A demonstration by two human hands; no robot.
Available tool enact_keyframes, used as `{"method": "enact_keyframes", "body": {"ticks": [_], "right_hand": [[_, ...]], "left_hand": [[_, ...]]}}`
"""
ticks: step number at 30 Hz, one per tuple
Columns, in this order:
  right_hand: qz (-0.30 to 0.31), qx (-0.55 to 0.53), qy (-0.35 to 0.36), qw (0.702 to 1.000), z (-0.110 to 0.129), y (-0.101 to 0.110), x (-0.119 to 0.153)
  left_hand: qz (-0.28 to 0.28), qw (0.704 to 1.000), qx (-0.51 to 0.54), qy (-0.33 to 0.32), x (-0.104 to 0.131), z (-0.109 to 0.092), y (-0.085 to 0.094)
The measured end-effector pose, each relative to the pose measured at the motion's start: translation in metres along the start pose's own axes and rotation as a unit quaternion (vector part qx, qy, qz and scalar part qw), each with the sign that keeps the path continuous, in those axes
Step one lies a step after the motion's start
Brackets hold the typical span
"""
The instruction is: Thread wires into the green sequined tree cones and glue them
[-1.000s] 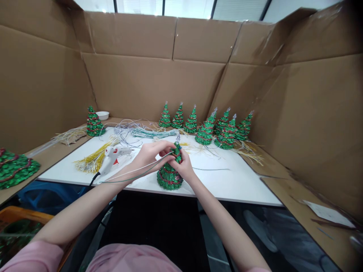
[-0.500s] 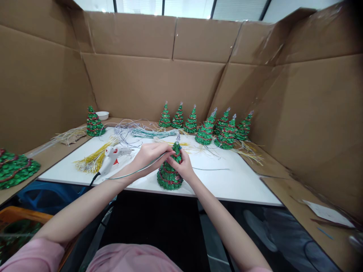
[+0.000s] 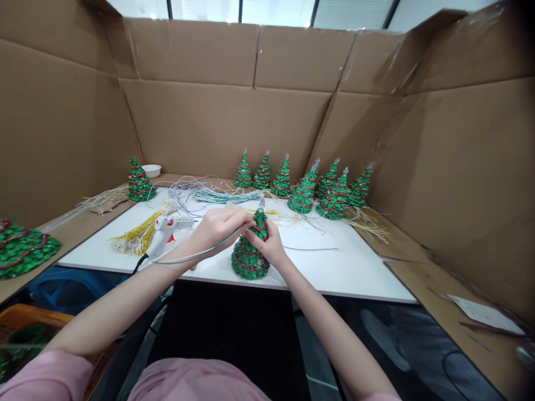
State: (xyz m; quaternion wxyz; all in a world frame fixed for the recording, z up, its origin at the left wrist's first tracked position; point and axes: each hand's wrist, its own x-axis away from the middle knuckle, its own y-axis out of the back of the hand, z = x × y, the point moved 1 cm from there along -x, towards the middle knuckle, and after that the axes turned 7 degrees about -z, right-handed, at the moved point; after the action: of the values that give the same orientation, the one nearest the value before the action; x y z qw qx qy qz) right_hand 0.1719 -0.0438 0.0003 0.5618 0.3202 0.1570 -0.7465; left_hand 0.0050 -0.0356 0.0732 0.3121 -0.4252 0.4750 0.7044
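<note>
A small green tinsel Christmas tree (image 3: 251,262) with red garland and a clear tip stands upright near the front edge of the white table (image 3: 330,267). My right hand (image 3: 271,242) is wrapped around its upper right side, thumb across the front. At the upper left of the tree, my left hand (image 3: 223,227) pinches a thin green and white wire (image 3: 200,253), whose loose length trails back over my left forearm. Where the wire's front end meets the tree is hidden by my fingers.
A white glue gun (image 3: 163,231) lies left beside a bundle of yellow-and-white wires (image 3: 142,231). Green wires (image 3: 229,196) lie behind. Several finished-looking trees (image 3: 303,192) stand at the back right; another tree (image 3: 139,181) stands back left, near a white bowl (image 3: 151,170). Cardboard walls (image 3: 200,122) surround the table.
My left hand has shifted very slightly left, and the trailing wire has moved a little with it. The tree and my right hand stay almost in place.
</note>
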Motion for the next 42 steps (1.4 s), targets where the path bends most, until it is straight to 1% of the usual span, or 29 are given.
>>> {"method": "enact_keyframes", "body": {"ticks": [3, 10, 13, 18, 22, 25, 28, 30, 32, 35, 39, 42], "right_hand": [[0.001, -0.004, 0.0, 1.0, -0.001, 0.0, 0.0], [0.003, -0.014, 0.002, 1.0, -0.005, 0.0, 0.0], [0.005, -0.021, 0.006, 1.0, -0.007, 0.0, 0.0], [0.014, -0.033, 0.002, 0.999, -0.003, 0.0, -0.001], [0.016, -0.036, -0.003, 0.999, 0.0, 0.0, 0.0], [0.01, -0.029, -0.005, 1.0, -0.002, 0.0, 0.001], [0.009, -0.026, -0.006, 1.0, -0.005, 0.0, 0.001], [0.01, -0.028, -0.007, 1.0, -0.005, 0.0, 0.0], [0.011, -0.03, -0.009, 0.999, -0.004, 0.0, 0.0], [0.015, -0.036, -0.017, 0.999, -0.002, 0.001, -0.001], [0.016, -0.043, -0.035, 0.998, 0.0, 0.0, -0.002], [0.016, -0.053, -0.046, 0.997, 0.002, -0.002, -0.007]], "left_hand": [[0.004, 1.0, 0.001, 0.012, 0.001, 0.0, -0.003], [0.012, 1.0, -0.009, -0.013, 0.001, 0.001, -0.01], [0.009, 1.0, 0.006, -0.008, 0.005, 0.003, -0.008], [0.002, 0.997, 0.07, 0.037, 0.012, 0.004, -0.001], [-0.017, 0.998, 0.059, 0.017, 0.009, 0.001, -0.001], [0.009, 0.999, 0.032, 0.014, 0.004, 0.0, -0.005], [0.023, 0.999, 0.027, 0.03, 0.001, 0.001, -0.009], [0.013, 0.997, 0.055, 0.045, 0.003, 0.001, -0.009], [-0.002, 0.992, 0.105, 0.062, 0.005, 0.001, -0.008], [-0.028, 0.985, 0.156, 0.07, 0.007, 0.002, -0.005], [-0.034, 0.986, 0.147, 0.077, -0.004, 0.004, -0.002], [0.002, 0.985, 0.131, 0.109, -0.019, 0.007, -0.003]]}}
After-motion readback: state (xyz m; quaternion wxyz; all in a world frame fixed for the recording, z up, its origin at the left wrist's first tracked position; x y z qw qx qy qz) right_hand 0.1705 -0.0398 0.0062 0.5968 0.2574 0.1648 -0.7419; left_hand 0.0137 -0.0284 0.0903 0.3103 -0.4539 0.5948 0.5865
